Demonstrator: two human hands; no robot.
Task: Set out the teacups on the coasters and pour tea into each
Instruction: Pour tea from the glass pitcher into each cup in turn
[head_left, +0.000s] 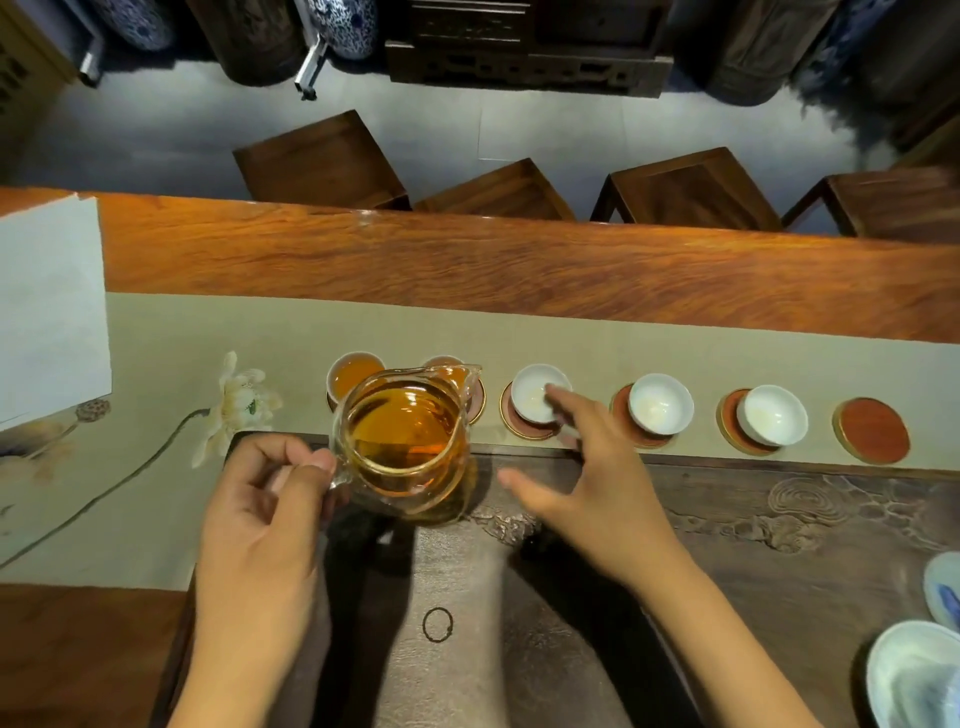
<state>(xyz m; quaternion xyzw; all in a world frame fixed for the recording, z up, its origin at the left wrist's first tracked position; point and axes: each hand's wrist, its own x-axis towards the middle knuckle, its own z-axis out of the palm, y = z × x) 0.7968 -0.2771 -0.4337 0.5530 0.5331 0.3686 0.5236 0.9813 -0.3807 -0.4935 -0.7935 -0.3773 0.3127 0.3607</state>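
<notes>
Pouring was underway: the left hand gripped the glass pitcher at centre frame beside two filled cups, while the right hand, fingers spread, steadied the third teacup, likely next to fill.

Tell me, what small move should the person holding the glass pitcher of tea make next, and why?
Probably swing the clear glass pitcher of amber tea, gripped by its handle in the left hand, rightward over the third white porcelain teacup and tip it. The two cups at the left already hold tea, while this one looks empty on its round red coaster, and the right hand reaches toward it, seemingly to steady it.
</notes>
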